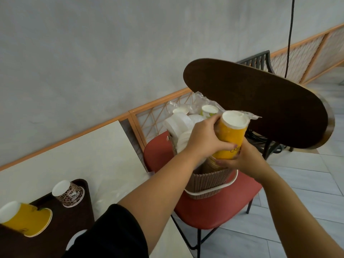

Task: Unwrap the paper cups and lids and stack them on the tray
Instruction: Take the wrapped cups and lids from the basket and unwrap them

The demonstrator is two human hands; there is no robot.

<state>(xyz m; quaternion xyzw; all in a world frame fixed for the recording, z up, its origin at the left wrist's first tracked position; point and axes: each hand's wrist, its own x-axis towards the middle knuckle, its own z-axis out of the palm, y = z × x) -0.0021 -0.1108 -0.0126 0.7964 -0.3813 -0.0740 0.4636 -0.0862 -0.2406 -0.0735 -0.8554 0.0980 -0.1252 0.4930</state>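
Both my hands hold a stack of yellow paper cups (231, 134), upside down, above a brown woven basket (208, 183) on a red chair. My left hand (202, 138) grips the stack from the left side. My right hand (242, 161) grips its lower end. Clear plastic wrap (250, 116) hangs at the top of the stack. In the basket lie wrapped white lids (178, 125) and more wrapped cups (209, 110). At the lower left a dark tray (81, 213) carries a yellow cup stack (28, 218) and a leopard-print cup (69, 194), both upside down.
The red chair (214, 216) stands beside a pale table (83, 161) that bears the tray. The chair's dark wooden backrest (260, 103) looms just behind the cups. A grey wall and an orange-framed lattice rail run behind. Tiled floor lies to the right.
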